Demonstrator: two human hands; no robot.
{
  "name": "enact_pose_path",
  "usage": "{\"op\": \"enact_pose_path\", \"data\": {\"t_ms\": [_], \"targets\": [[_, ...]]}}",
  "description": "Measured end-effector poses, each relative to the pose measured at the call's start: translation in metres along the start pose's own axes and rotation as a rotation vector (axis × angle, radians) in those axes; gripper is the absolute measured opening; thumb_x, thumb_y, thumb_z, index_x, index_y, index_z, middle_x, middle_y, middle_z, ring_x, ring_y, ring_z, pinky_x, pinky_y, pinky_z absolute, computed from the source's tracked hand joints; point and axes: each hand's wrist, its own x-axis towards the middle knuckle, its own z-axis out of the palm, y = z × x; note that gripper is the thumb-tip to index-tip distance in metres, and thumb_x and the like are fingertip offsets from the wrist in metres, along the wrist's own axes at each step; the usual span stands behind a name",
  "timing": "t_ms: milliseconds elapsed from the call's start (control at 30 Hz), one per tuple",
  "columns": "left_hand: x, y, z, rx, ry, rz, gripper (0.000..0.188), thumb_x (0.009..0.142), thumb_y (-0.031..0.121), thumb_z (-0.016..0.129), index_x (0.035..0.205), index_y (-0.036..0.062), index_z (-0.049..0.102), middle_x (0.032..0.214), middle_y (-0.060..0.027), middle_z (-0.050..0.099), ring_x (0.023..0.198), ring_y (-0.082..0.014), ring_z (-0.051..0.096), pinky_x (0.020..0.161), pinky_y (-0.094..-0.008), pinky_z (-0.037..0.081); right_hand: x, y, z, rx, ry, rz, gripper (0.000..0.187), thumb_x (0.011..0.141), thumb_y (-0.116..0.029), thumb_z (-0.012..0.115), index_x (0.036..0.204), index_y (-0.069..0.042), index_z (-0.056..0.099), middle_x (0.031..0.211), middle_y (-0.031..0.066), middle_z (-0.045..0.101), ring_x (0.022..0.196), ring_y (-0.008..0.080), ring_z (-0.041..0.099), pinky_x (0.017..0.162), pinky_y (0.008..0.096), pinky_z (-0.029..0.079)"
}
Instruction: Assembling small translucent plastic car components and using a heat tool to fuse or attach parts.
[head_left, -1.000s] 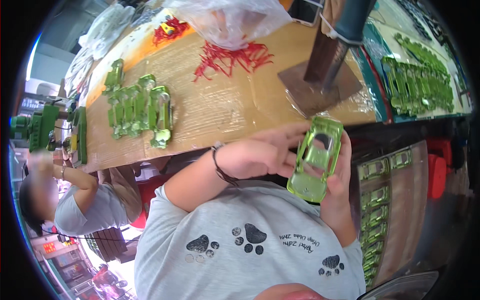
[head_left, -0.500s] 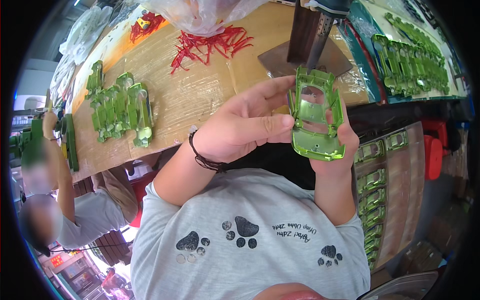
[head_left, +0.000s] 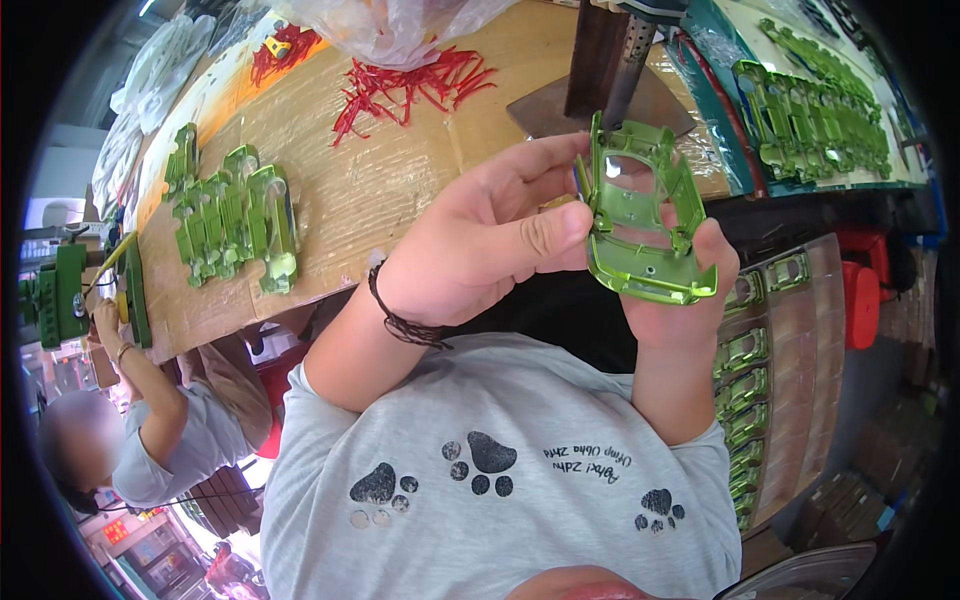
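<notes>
Above my lap I hold a green toy car body shell (head_left: 630, 210), its hollow inside and window openings turned up. My left hand (head_left: 500, 225) grips its left side, with the thumb on the edge and fingers behind. At the right side my right hand (head_left: 685, 295) supports it from underneath, fingertips showing at the edge; its other fingers are hidden by the shell. Just beyond the shell stands a perforated metal tube (head_left: 630, 70), the nozzle of a tool held over a rusty brown metal stand (head_left: 545, 108).
More green car shells (head_left: 235, 225) lie in rows on the film-covered table (head_left: 360, 210), and others (head_left: 815, 120) at far right. A divided tray (head_left: 800, 370) holding several shells stands at my right. Red strips (head_left: 410, 90) lie under a plastic bag (head_left: 400, 30). A co-worker (head_left: 175, 430) sits at left.
Both hands have shifted the car shell slightly right and away from me, and it is tilted more. The co-worker's hand has lowered beside the green machine.
</notes>
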Motion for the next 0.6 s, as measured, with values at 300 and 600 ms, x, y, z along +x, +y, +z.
{"op": "enact_pose_path", "data": {"t_ms": [300,600], "targets": [[0.002,0.013,0.010,-0.064,0.054,-0.033,0.065,0.096,0.025,0.060,0.144,-0.0062,0.029,0.123,-0.0096,0.057,0.112,-0.0225,0.062,0.095,-0.0387,0.054,0.002,-0.016,0.018,0.019,0.032,0.038,0.060,0.092,-0.035,0.062,0.132,0.000,0.034,0.124,0.0115,0.056,0.114,0.0196,0.058,0.100,0.0367,0.045],[-0.004,0.006,0.003,0.001,0.213,-0.068,0.071,0.093,0.024,0.065,0.144,-0.0058,0.026,0.126,-0.0113,0.054,0.117,-0.0241,0.059,0.098,-0.0388,0.052,0.020,0.003,-0.014,0.120,-0.028,0.194,0.067,0.088,-0.038,0.066,0.135,-0.001,0.036,0.123,0.0117,0.057,0.113,0.0193,0.058,0.097,0.0368,0.048]]}}
